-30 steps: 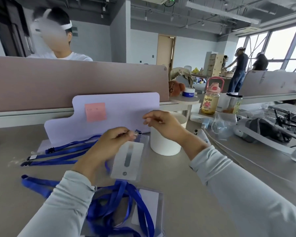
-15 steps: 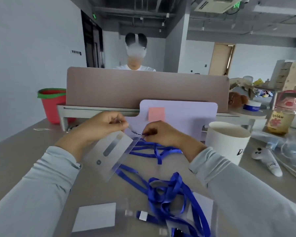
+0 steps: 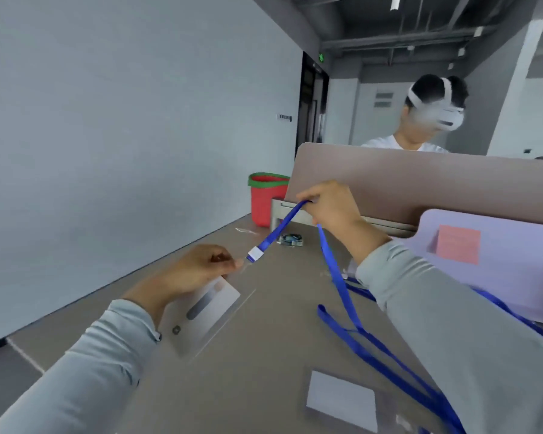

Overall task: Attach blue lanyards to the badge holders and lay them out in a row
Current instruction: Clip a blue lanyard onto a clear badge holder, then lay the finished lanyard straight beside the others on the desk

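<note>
over desk [image 3: 264, 364], lanyard [image 3: 276, 230] taut between pinching fingers [image 3: 236, 263]

Open-plan office: grey desk [image 3: 264, 355] with beige partition screen [image 3: 420, 183] at right, another person [image 3: 420, 120] seated behind it, red bin [image 3: 265, 198] at centre, exposed ceiling beams [image 3: 405, 39] and green exit sign [image 3: 321, 57] top right.

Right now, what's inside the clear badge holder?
A white card with a grey stripe sits inside the badge holder. The left hand covers its top edge.
</note>
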Demonstrator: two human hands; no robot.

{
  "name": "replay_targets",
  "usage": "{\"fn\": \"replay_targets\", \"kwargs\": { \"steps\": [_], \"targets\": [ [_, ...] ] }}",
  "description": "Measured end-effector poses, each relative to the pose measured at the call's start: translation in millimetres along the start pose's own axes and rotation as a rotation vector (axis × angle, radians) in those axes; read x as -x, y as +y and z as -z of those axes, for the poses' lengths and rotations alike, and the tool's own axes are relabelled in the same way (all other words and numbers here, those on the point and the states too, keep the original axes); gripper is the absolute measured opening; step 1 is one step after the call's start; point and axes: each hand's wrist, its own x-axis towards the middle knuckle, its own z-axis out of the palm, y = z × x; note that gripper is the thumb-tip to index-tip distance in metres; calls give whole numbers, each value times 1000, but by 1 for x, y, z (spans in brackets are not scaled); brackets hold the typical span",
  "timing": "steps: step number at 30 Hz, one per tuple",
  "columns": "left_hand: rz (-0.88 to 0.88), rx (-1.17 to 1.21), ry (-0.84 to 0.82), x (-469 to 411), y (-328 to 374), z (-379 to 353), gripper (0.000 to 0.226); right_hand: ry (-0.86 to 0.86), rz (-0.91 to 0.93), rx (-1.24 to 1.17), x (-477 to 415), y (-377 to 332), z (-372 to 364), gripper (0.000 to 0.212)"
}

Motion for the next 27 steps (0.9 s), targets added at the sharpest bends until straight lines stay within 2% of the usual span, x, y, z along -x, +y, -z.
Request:
{"fn": "replay_targets", "kwargs": {
  "steps": [7, 15, 21, 27],
  "targets": [
    [204, -46, 110, 38, -55, 59, 25, -114, 22, -200, -32, -53, -80, 21],
    [286, -36, 219, 52, -89, 99, 28, -143, 9, -300, -74, -92, -115, 18],
    [384, -56, 201, 46, -120, 102, 25, -200, 42, -190, -71, -87, -164, 33],
    [411, -383, 77, 26, -156, 90, 22, -442, -85, -100, -55, -43, -220, 34]
  ]
}}
